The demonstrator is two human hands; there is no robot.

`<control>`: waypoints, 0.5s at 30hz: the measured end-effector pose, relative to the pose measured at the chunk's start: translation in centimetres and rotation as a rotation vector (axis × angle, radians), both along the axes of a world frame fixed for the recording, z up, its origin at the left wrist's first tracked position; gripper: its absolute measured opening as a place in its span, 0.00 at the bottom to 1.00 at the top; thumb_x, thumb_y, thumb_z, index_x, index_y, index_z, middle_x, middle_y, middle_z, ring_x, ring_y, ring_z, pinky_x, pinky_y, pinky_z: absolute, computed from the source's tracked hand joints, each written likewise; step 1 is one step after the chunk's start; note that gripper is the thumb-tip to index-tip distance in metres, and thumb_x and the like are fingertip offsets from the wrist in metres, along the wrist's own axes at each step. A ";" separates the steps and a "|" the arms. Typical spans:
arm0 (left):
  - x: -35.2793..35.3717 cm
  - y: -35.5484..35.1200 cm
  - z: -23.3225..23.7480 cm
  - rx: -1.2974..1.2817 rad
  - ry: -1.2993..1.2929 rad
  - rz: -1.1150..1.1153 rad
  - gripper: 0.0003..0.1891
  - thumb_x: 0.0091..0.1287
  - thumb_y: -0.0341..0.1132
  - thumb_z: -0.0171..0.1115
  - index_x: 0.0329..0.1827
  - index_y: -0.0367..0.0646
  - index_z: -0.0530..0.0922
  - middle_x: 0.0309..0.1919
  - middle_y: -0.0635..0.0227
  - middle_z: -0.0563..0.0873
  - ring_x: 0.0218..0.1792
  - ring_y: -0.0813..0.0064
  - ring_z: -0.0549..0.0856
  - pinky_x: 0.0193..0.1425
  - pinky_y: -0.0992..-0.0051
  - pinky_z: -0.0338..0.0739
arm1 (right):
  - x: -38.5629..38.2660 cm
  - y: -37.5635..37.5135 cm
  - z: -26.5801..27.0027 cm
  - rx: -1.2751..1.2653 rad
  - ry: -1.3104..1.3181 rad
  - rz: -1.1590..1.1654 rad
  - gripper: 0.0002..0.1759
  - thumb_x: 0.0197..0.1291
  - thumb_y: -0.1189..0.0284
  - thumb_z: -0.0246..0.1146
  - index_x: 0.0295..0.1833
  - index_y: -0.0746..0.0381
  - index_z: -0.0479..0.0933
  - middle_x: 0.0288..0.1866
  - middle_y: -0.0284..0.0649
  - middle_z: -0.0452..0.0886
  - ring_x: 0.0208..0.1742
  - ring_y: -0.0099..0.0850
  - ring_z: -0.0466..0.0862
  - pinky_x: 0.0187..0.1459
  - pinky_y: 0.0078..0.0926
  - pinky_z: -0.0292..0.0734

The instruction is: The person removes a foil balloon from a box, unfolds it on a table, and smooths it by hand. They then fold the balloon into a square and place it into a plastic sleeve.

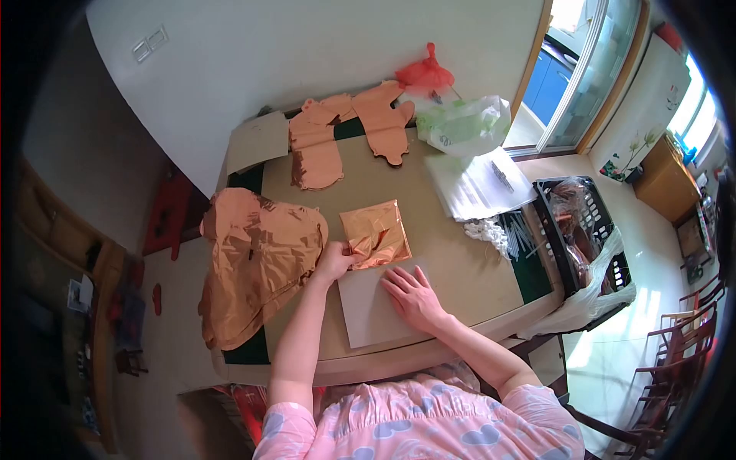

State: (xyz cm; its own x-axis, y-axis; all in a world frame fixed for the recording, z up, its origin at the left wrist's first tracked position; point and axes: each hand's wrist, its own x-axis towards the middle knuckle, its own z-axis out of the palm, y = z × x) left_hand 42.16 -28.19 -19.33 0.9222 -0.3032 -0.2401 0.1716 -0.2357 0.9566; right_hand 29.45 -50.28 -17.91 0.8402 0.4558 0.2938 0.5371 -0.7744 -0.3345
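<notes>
My left hand (pixel 335 261) pinches the lower left edge of a folded, shiny copper-coloured foil piece (pixel 377 230) in the middle of the table. Just right of and below the foil, my right hand (pixel 414 295) lies with fingers spread on a greyish card (pixel 368 318). The foil's lower edge meets the card's top edge. To the left of my left hand, a large crumpled copper foil sheet (pixel 257 264) spreads over the table's left side.
Flat copper foil shapes (pixel 316 157) and a grey card (pixel 258 142) lie at the back. A red bag (pixel 426 75), a green-white plastic bag (pixel 468 126), clear plastic sheets (pixel 479 184), white string (pixel 488 232) and thin sticks (pixel 519 236) sit right. A black crate (pixel 548 222) stands beyond.
</notes>
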 end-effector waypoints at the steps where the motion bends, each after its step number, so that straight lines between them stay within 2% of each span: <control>1: 0.0 0.0 0.1 0.004 0.002 0.002 0.11 0.59 0.25 0.67 0.45 0.34 0.83 0.34 0.68 0.87 0.33 0.83 0.83 0.38 0.79 0.75 | 0.1 0.0 -0.1 -0.003 -0.007 0.003 0.23 0.64 0.67 0.56 0.66 0.57 0.71 0.68 0.42 0.71 0.73 0.39 0.66 0.72 0.55 0.53; 11: 0.0 0.4 -0.2 -0.010 -0.020 -0.048 0.08 0.60 0.25 0.68 0.42 0.34 0.84 0.37 0.67 0.88 0.37 0.80 0.84 0.42 0.78 0.78 | -0.1 -0.9 0.7 -0.020 0.019 0.013 0.23 0.65 0.64 0.55 0.66 0.54 0.71 0.68 0.43 0.70 0.73 0.40 0.65 0.73 0.55 0.52; 15: -0.5 0.3 0.2 -0.105 -0.050 -0.043 0.08 0.61 0.25 0.68 0.42 0.35 0.84 0.36 0.68 0.88 0.36 0.81 0.84 0.42 0.79 0.78 | 0.3 -0.9 0.8 -0.028 0.024 0.031 0.23 0.66 0.64 0.55 0.66 0.53 0.71 0.69 0.43 0.70 0.73 0.40 0.65 0.73 0.55 0.52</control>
